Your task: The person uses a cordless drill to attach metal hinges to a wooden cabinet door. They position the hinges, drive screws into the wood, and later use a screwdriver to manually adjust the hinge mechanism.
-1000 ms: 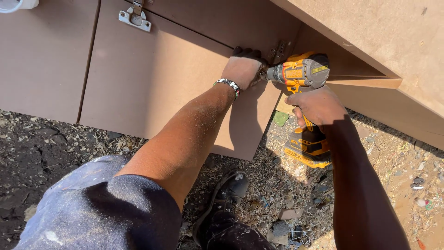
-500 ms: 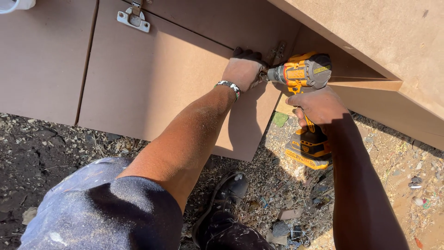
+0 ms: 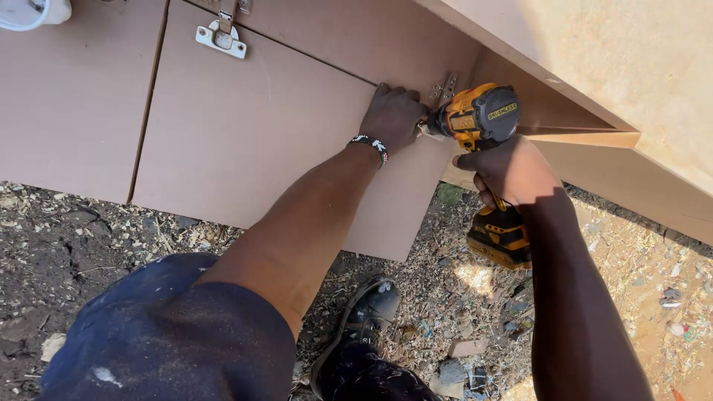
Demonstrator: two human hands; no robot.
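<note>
The brown cabinet door panel point(image 3: 252, 141) lies flat against the cabinet carcass point(image 3: 594, 67). One hinge point(image 3: 220, 33) on its upper edge appears already fastened; the second hinge point(image 3: 443, 90) at the right corner is judged still in progress. The right hand point(image 3: 512, 172) is clamped around the yellow cordless drill point(image 3: 483, 119), its tip at that hinge. The left hand point(image 3: 394, 115) presses flat, fingers spread, just beside it.
</note>
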